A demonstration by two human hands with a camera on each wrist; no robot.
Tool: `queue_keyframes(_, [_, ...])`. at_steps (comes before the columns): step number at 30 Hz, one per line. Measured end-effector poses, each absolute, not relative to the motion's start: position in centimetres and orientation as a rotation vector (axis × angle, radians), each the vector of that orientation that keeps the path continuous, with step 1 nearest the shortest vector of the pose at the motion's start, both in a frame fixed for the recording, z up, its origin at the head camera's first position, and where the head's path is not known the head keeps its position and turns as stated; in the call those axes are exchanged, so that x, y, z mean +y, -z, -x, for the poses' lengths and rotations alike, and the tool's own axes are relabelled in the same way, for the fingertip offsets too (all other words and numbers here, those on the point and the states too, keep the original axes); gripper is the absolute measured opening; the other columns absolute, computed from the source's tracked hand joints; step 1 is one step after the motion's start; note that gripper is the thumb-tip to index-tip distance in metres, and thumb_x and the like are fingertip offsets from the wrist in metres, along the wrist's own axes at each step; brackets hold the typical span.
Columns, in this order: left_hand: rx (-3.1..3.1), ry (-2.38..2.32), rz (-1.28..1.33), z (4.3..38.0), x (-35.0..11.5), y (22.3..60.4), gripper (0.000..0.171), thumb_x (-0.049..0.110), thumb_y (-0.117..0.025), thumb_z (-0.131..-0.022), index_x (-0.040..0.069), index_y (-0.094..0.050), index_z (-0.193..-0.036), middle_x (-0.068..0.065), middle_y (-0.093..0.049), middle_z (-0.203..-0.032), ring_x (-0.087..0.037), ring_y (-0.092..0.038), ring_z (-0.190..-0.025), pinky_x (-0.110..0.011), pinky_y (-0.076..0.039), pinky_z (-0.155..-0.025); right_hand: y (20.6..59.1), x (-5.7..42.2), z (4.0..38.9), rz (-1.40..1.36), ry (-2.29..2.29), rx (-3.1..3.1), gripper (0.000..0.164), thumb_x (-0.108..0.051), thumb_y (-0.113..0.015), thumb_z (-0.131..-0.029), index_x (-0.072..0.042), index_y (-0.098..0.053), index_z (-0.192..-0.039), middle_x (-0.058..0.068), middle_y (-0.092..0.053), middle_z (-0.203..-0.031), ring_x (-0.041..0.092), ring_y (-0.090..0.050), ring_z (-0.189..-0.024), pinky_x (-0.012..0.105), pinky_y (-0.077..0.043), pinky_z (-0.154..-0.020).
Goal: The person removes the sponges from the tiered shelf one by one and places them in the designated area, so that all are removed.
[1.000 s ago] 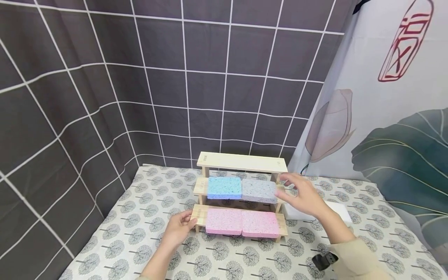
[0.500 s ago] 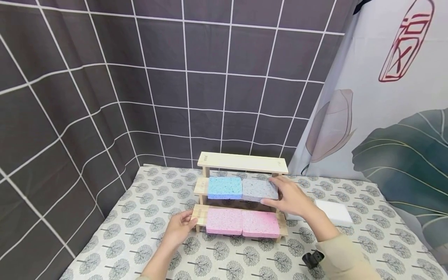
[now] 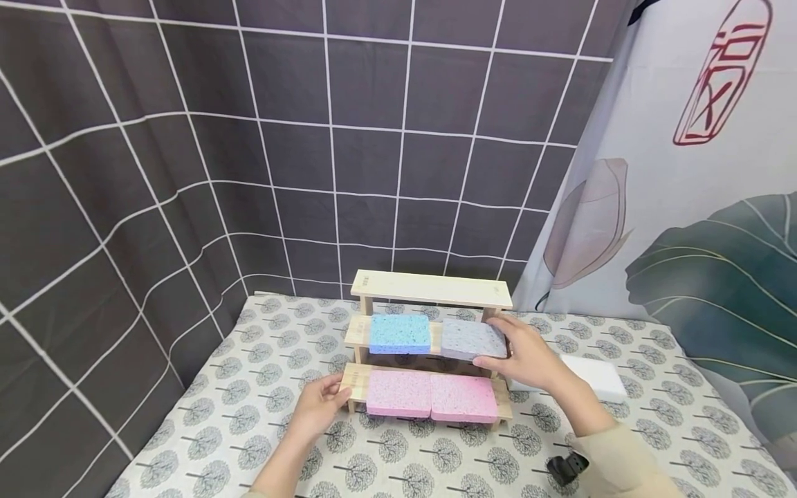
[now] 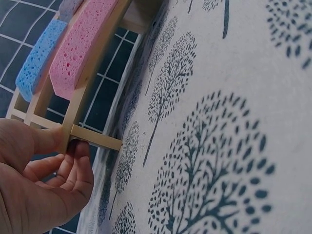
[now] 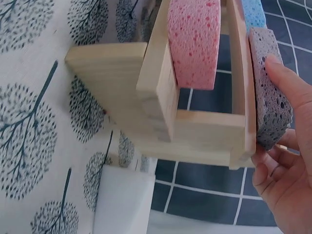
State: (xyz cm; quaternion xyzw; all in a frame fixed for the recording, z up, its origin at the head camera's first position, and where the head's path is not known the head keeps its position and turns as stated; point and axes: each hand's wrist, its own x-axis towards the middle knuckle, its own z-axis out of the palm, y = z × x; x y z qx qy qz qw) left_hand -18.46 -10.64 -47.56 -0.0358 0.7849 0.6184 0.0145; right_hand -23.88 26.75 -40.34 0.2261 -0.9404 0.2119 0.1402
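A three-tier wooden rack (image 3: 429, 286) stands on the cloth-covered table. My left hand (image 3: 317, 404) pinches the left end of its lowest shelf; the left wrist view shows thumb above and fingers beneath. On the middle shelf, my right hand (image 3: 523, 349) grips the right end of a grey sponge (image 3: 472, 339), thumb on its front side. A blue sponge (image 3: 400, 333) lies to the left, with a strip of bare wood between the two. Two pink sponges, a left one (image 3: 398, 393) and a right one (image 3: 463, 398), lie side by side on the lowest shelf.
A white block (image 3: 594, 377) lies on the table behind my right forearm. The tablecloth (image 3: 236, 422) has a tree print. A dark checked curtain (image 3: 367, 166) hangs behind the rack, and a white printed curtain (image 3: 654, 166) hangs at right.
My right hand came in from the right and took hold of the grey sponge, which has then shifted right, away from the blue one. My left hand has stayed on the rack.
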Motion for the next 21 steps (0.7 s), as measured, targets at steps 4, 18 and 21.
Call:
queue_keyframes(4, [2.459, -1.893, 0.122, 18.4, -10.6, 47.5, 0.048, 0.002, -0.066, -0.094, -0.018, -0.05, -0.134, -0.02, -0.067, -0.107, -0.025, -0.069, -0.093, -0.031, -0.061, -0.082, 40.2, 27.5, 23.3, -0.641, -0.631, -2.715, 0.084, -0.048, -0.084, -0.078, 0.007, -0.056, -0.136, 0.031, -0.053, -0.14, 0.053, -0.049, -0.127, 0.07, -0.041, -0.103])
queue_keyframes(18, [2.446, -1.911, 0.113, 18.6, -10.6, 47.5, 0.048, 0.001, -0.066, -0.093, -0.018, -0.05, -0.134, -0.021, -0.067, -0.108, -0.026, -0.069, -0.093, -0.031, -0.061, -0.082, 40.2, 30.5, 21.2, -0.646, -0.632, -2.63, 0.075, -0.042, -0.087, -0.077, 0.004, -0.06, -0.13, 0.019, -0.065, -0.124, 0.034, -0.065, -0.101, 0.058, -0.055, -0.086])
queue_keyframes(21, [2.446, -1.907, 0.115, 18.5, -10.6, 47.5, 0.048, 0.002, -0.066, -0.093, -0.018, -0.051, -0.134, -0.021, -0.067, -0.109, -0.026, -0.069, -0.094, -0.032, -0.061, -0.082, 40.3, 31.5, 20.4, -0.615, -0.622, -2.62, 0.076, -0.04, -0.088, -0.076, 0.004, -0.06, -0.131, 0.021, -0.064, -0.125, 0.036, -0.064, -0.102, 0.059, -0.055, -0.085])
